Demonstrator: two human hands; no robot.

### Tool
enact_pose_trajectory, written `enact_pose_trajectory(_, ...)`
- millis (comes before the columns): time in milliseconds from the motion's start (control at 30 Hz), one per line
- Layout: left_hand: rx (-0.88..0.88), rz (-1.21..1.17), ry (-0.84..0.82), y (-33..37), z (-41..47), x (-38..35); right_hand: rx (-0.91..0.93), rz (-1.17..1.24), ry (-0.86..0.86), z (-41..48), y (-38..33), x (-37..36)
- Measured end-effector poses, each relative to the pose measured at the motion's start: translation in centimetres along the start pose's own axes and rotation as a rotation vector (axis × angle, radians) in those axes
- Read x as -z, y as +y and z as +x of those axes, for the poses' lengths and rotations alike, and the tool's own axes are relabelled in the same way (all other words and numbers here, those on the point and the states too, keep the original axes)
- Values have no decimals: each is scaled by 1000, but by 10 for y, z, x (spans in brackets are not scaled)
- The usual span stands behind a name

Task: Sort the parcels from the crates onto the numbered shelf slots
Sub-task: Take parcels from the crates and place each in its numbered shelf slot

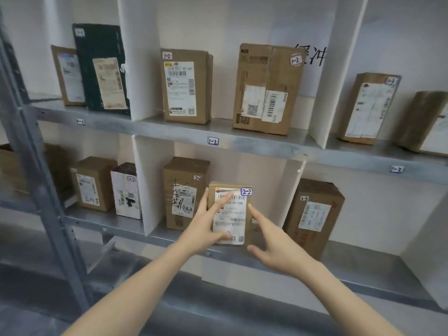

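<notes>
Head camera, at the sorting rack: a small brown cardboard parcel (pixel 233 214), its corner sticker (pixel 246 191) reading 2-2, stands upright at the front of the middle slot on the lower shelf (pixel 358 263), just beside a taller box (pixel 184 190) that carries the same number and black handwriting. My left hand (pixel 206 229) lies against it with fingers straight, the forefinger stretched slantwise over the white shipping label and the thumb up along the left edge; nothing is curled round the carton. My right hand (pixel 274 246) is spread wide at the right side, forefinger at or just off the edge, I cannot tell which, and it holds nothing. I judge the parcel light and stiff: it is compact, its corners are square, and flat fingers alone seem enough to steady it. The label looks slick, so the better purchase is on the bare cardboard sides, palms pressing from left and right, low enough that it does not tip forward off the shelf lip. Whether its base sits fully on the metal I cannot tell, since my left hand hides the lower corner. A white divider (pixel 150 185) walls the slot on the left, another on the right; beyond that one stands a larger box (pixel 314 217) marked 2-3, and above, the upper shelf's edge tag (pixel 213 141) reads 1-2.
</notes>
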State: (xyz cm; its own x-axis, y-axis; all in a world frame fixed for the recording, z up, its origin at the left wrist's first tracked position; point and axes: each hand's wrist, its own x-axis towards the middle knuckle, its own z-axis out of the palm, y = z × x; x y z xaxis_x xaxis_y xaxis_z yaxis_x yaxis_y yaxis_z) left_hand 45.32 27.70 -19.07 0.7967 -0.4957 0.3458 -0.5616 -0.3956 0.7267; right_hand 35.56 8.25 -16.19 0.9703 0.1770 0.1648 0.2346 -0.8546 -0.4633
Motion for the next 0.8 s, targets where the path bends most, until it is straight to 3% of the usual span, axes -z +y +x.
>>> enact_pose_trajectory(433, -56, -1, -216, -61, 65, -35, -314, 116, 125, 58, 54, -55)
enact_pose_trajectory(800, -122, 120, -216, -117, 98, -62, -359, 97, 149, 100, 81, -82)
